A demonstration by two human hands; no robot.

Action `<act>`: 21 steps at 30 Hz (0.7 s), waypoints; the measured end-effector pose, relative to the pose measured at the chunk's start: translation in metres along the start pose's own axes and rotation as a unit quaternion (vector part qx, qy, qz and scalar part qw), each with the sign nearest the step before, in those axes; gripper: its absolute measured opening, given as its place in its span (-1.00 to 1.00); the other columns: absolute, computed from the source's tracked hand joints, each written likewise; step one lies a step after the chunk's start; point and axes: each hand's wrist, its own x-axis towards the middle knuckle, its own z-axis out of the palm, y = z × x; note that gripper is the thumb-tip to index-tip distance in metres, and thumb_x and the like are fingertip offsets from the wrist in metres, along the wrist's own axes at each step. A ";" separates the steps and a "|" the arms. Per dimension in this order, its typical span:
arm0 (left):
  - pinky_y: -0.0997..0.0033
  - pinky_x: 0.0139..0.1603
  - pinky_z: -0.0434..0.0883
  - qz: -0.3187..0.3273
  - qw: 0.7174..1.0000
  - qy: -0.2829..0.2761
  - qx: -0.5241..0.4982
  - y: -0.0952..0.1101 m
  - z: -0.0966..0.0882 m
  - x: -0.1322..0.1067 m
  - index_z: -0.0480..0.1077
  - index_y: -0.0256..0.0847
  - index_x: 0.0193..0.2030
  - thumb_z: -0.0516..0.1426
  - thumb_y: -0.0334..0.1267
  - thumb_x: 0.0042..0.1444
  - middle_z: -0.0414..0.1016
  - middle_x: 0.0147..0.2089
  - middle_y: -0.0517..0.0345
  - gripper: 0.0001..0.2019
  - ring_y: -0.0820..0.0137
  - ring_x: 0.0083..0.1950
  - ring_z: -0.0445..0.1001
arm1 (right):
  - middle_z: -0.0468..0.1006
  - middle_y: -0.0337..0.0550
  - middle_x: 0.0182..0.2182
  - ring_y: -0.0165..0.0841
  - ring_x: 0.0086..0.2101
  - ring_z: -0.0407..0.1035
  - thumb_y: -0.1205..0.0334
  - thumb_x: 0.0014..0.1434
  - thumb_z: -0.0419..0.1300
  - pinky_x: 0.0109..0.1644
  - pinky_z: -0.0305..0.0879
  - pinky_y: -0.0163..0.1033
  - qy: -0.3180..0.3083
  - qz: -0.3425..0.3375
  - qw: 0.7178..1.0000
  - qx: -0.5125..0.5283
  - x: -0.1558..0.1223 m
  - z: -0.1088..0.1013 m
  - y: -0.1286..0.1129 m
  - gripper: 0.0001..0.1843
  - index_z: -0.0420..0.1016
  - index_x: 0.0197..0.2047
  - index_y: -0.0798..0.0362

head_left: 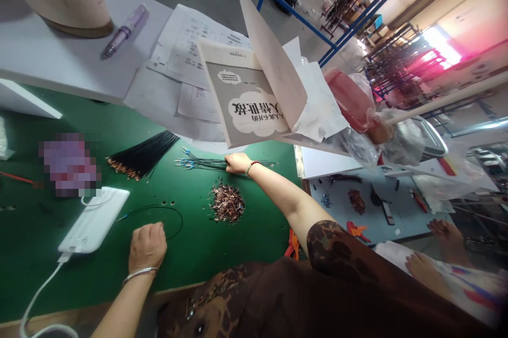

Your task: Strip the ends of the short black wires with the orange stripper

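Observation:
Near the front of the green table, my left hand (147, 248) is closed with its fingertips together on a thin black wire (182, 216). The wire curves in a loop over the table, and its far end carries a blue terminal (123, 217). Farther back, my right hand (237, 163) is closed over a small bundle of black wires (208, 163) with blue terminals at their left ends. A thick fan of black wires (145, 155) with copper-coloured tips lies to the left. Below my right hand sits a heap of small copper-coloured terminals (227, 202).
A white power bank (94, 220) with a cable lies at the left. A raised white shelf (59, 65) carries a pen (125, 31), papers and a grey book (248, 97). Orange-handled pliers (292, 245) lie by my right arm. A co-worker's hands (446, 235) show at the far right.

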 end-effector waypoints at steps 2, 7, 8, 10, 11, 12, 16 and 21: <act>0.18 -0.16 0.26 0.000 1.000 -0.001 -0.001 0.000 0.000 0.000 0.37 -0.30 -0.19 0.04 -0.35 0.23 0.33 -0.29 -0.07 -0.89 0.17 -0.22 0.27 | 0.62 0.06 -0.06 -0.17 -0.08 0.54 0.16 0.21 0.11 -0.12 0.41 -0.22 -0.003 0.002 1.000 0.004 0.000 0.004 -0.001 -0.64 0.47 0.03 0.11; 0.19 -0.17 0.24 0.001 1.000 0.000 -0.003 0.000 -0.001 0.002 0.36 -0.29 -0.18 0.03 -0.35 0.22 0.33 -0.29 -0.07 -0.89 0.17 -0.23 0.26 | 0.63 0.08 -0.10 -0.16 -0.09 0.54 0.18 0.18 0.16 -0.13 0.41 -0.24 -0.020 -0.002 1.000 0.003 0.001 0.014 -0.012 -0.72 0.55 -0.10 0.13; 0.19 -0.17 0.24 0.001 1.000 0.001 -0.003 0.000 -0.001 0.002 0.36 -0.28 -0.19 0.03 -0.35 0.22 0.32 -0.30 -0.06 -0.89 0.17 -0.23 0.26 | 0.63 0.10 -0.12 -0.15 -0.09 0.55 0.21 0.18 0.16 -0.13 0.41 -0.23 -0.021 -0.003 1.000 0.001 0.000 0.014 -0.015 -0.73 0.56 -0.12 0.14; 0.20 -0.17 0.23 -0.001 1.000 0.001 -0.004 0.001 -0.001 0.003 0.36 -0.27 -0.20 0.03 -0.35 0.22 0.31 -0.31 -0.04 -0.90 0.18 -0.24 0.26 | 0.63 0.14 -0.14 -0.13 -0.10 0.55 0.24 0.16 0.16 -0.12 0.41 -0.21 -0.020 -0.007 1.000 -0.004 -0.002 0.014 -0.021 -0.74 0.56 -0.14 0.16; 0.20 -0.18 0.23 -0.002 1.000 0.002 -0.004 0.001 -0.001 0.003 0.36 -0.27 -0.21 0.03 -0.35 0.23 0.30 -0.31 -0.03 -0.90 0.18 -0.24 0.26 | 0.63 0.15 -0.14 -0.12 -0.11 0.55 0.24 0.16 0.16 -0.12 0.41 -0.20 -0.017 -0.010 1.000 -0.005 -0.004 0.013 -0.022 -0.74 0.56 -0.14 0.17; 0.21 -0.18 0.23 -0.003 1.000 0.002 -0.004 0.001 -0.001 0.003 0.36 -0.28 -0.21 0.03 -0.35 0.23 0.30 -0.32 -0.03 -0.90 0.18 -0.24 0.26 | 0.63 0.15 -0.15 -0.12 -0.12 0.55 0.24 0.16 0.16 -0.12 0.41 -0.19 -0.013 -0.014 1.000 -0.006 -0.006 0.011 -0.022 -0.73 0.55 -0.12 0.18; 0.19 -0.18 0.24 -0.009 1.000 0.001 -0.007 0.001 -0.001 0.002 0.37 -0.29 -0.20 0.03 -0.35 0.23 0.32 -0.30 -0.06 -0.89 0.18 -0.24 0.26 | 0.61 0.13 -0.08 -0.11 -0.05 0.50 0.23 0.22 0.10 -0.07 0.39 -0.17 0.025 -0.031 0.999 -0.003 -0.019 0.001 -0.013 -0.70 0.48 -0.03 0.16; 0.18 -0.17 0.24 -0.016 1.000 -0.004 -0.023 0.001 0.000 0.001 0.37 -0.28 -0.20 0.04 -0.35 0.22 0.31 -0.30 -0.04 -0.89 0.19 -0.24 0.28 | 0.62 0.06 -0.09 -0.17 -0.12 0.51 0.20 0.32 0.01 -0.09 0.36 -0.22 0.051 -0.008 0.999 0.009 -0.034 -0.009 0.012 -0.63 0.36 0.13 0.12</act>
